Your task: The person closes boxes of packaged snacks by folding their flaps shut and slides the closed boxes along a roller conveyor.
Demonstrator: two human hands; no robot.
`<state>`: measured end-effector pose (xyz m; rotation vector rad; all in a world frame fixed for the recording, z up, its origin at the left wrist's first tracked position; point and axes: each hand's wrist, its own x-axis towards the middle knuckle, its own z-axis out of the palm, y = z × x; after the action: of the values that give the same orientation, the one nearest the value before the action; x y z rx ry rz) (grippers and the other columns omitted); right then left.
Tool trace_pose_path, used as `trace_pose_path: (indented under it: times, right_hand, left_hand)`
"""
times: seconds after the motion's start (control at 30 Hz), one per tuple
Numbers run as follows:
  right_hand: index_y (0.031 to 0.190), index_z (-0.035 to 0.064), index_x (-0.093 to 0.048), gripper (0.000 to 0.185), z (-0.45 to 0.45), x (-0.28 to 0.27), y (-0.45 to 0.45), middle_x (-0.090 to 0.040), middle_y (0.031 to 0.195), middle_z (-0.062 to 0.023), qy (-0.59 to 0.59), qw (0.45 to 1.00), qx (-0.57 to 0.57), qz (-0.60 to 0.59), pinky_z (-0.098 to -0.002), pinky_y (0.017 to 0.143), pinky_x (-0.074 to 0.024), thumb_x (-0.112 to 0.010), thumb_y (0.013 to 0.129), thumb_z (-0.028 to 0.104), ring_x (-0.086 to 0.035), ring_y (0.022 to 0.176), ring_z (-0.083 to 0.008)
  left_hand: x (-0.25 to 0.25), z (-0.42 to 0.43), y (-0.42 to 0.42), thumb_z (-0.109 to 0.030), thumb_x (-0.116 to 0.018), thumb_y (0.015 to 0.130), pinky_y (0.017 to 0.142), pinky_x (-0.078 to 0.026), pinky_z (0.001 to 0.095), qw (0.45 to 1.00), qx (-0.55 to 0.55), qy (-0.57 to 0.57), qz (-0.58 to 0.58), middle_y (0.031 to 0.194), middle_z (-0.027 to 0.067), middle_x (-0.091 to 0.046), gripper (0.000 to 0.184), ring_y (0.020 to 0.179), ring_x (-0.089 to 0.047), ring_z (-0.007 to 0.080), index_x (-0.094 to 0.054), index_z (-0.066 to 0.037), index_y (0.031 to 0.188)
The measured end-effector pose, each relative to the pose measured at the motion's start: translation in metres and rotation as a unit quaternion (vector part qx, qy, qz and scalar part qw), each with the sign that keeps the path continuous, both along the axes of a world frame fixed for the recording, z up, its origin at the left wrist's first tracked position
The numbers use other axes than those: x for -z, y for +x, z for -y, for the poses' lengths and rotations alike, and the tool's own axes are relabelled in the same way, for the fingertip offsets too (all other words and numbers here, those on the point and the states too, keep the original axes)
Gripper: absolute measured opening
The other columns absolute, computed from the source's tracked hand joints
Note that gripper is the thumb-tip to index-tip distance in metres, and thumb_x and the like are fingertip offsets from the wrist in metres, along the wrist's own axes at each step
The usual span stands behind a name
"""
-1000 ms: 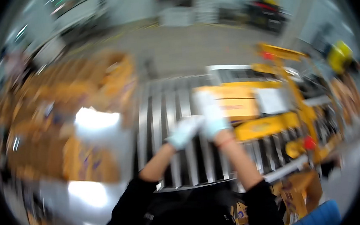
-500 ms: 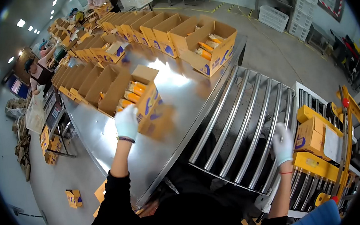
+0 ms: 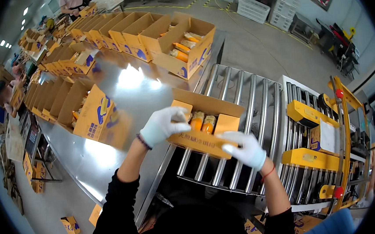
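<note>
An open cardboard box (image 3: 198,143) with orange-and-clear packets (image 3: 203,121) inside stands over the near rollers of the conveyor (image 3: 249,112). My left hand (image 3: 164,125), in a white glove, is at the box's left end, thumb and fingers apart around the corner flap. At the right end my right hand (image 3: 245,148), also gloved, touches the near flap with its fingers spread. The box's far flap stands up, and the near flap leans out towards me.
A steel table (image 3: 124,102) at the left carries rows of open boxes (image 3: 130,35). To the right, a yellow-framed machine (image 3: 312,159) holds a box (image 3: 323,138). Other people (image 3: 70,4) stand at the far left. A small box (image 3: 70,226) lies on the floor.
A filled box has come from the near row on the table onto the rollers. My left hand has moved right with it, and my right hand has moved left to its end.
</note>
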<state>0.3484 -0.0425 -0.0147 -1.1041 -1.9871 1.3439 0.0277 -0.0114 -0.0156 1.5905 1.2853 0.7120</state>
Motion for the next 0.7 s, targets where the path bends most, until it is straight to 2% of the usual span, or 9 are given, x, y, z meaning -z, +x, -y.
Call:
trace_pose_path:
  times: [0.07, 0.13, 0.2, 0.27, 0.3, 0.5, 0.53, 0.6, 0.7]
  right_hand:
    - [0.139, 0.0099, -0.061, 0.067, -0.025, -0.012, -0.01, -0.058, 0.144, -0.0151, 0.333, 0.923, -0.006, 0.193, -0.0452, 0.119, -0.0355, -0.083, 0.08, 0.033, -0.055, 0.133, -0.0307]
    - [0.149, 0.0109, -0.049, 0.083, -0.037, -0.03, -0.024, -0.048, 0.152, -0.0151, 0.432, 0.86, 0.018, 0.269, -0.0481, 0.12, -0.0332, -0.084, 0.076, 0.034, -0.047, 0.137, -0.0338]
    - [0.148, 0.0056, -0.048, 0.087, -0.027, -0.036, -0.042, -0.051, 0.146, -0.0156, 0.456, 0.833, 0.08, 0.304, -0.0507, 0.12, -0.0323, -0.084, 0.075, 0.037, -0.047, 0.133, -0.0375]
    - [0.144, -0.0012, -0.05, 0.093, 0.001, -0.03, -0.045, -0.053, 0.139, -0.0183, 0.352, 0.888, 0.068, 0.288, -0.0561, 0.118, -0.0339, -0.088, 0.069, 0.038, -0.05, 0.128, -0.0399]
    - [0.143, -0.0044, -0.05, 0.098, 0.015, -0.011, -0.038, -0.055, 0.133, -0.0189, 0.354, 0.904, 0.043, 0.234, -0.0551, 0.119, -0.0324, -0.09, 0.065, 0.04, -0.051, 0.125, -0.0384]
    - [0.15, 0.0057, -0.043, 0.103, 0.018, 0.009, 0.051, -0.05, 0.147, -0.0148, 0.303, 0.834, 0.172, 0.428, -0.053, 0.125, -0.0258, -0.093, 0.064, 0.032, -0.043, 0.142, -0.0325]
    - [0.152, 0.0019, -0.039, 0.109, 0.007, 0.005, 0.062, -0.047, 0.151, -0.017, 0.285, 0.805, 0.215, 0.473, -0.0541, 0.125, -0.0236, -0.094, 0.062, 0.03, -0.038, 0.146, -0.0361]
    - [0.152, -0.0012, -0.038, 0.102, -0.012, 0.006, 0.084, -0.043, 0.156, -0.0188, 0.288, 0.809, 0.249, 0.447, -0.0535, 0.126, -0.0225, -0.09, 0.069, 0.025, -0.034, 0.148, -0.0384]
    - [0.152, -0.001, -0.039, 0.085, -0.035, 0.026, 0.102, -0.041, 0.158, -0.0189, 0.343, 0.771, 0.285, 0.455, -0.0515, 0.126, -0.0239, -0.079, 0.079, 0.016, -0.035, 0.148, -0.0381]
  left_hand:
    - [0.015, -0.016, 0.015, -0.012, -0.087, 0.076, 0.092, -0.055, 0.0349, 0.992, -0.015, 0.073, -0.104, 0.11, 0.0126, -0.07, 0.051, 0.101, -0.069, 0.0253, -0.062, -0.001, 0.118]
    - [0.039, -0.016, 0.023, -0.017, -0.086, 0.078, 0.092, -0.054, 0.0358, 0.858, -0.162, 0.441, -0.206, 0.111, 0.0154, -0.067, 0.057, 0.099, -0.067, 0.0261, -0.058, 0.0, 0.125]
    - [0.055, -0.007, 0.017, -0.024, -0.08, 0.089, 0.099, -0.051, 0.0349, 0.867, -0.221, 0.392, -0.214, 0.122, 0.0143, -0.066, 0.054, 0.11, -0.065, 0.0236, -0.057, 0.001, 0.13]
    - [0.073, -0.008, 0.001, -0.029, -0.078, 0.094, 0.1, -0.051, 0.0338, 0.946, -0.168, -0.044, 0.272, 0.126, 0.0121, -0.066, 0.062, 0.114, -0.064, 0.0197, -0.052, 0.004, 0.139]
    - [0.065, -0.006, 0.005, -0.029, -0.072, 0.099, 0.099, -0.053, 0.0331, 0.945, -0.14, -0.041, 0.294, 0.131, 0.011, -0.065, 0.06, 0.115, -0.064, 0.0165, -0.05, 0.006, 0.143]
    - [0.078, -0.052, 0.141, -0.025, -0.071, 0.095, 0.103, -0.05, 0.038, 0.961, -0.229, 0.129, 0.085, 0.125, 0.0205, -0.066, 0.052, 0.115, -0.065, 0.0269, -0.057, 0.008, 0.133]
    - [0.092, -0.056, 0.186, -0.027, -0.07, 0.096, 0.108, -0.046, 0.0413, 0.948, -0.189, 0.117, 0.228, 0.133, 0.0258, -0.06, 0.056, 0.123, -0.06, 0.033, -0.054, 0.007, 0.137]
    - [0.11, -0.049, 0.266, -0.035, -0.066, 0.098, 0.11, -0.045, 0.0432, 0.956, -0.121, 0.232, 0.133, 0.137, 0.0273, -0.057, 0.059, 0.125, -0.059, 0.0353, -0.052, 0.006, 0.137]
    - [0.037, -0.067, 0.265, -0.043, -0.066, 0.097, 0.117, -0.04, 0.0449, 0.97, 0.241, 0.022, -0.001, 0.144, 0.0298, -0.053, 0.074, 0.138, -0.05, 0.0399, -0.046, 0.008, 0.146]
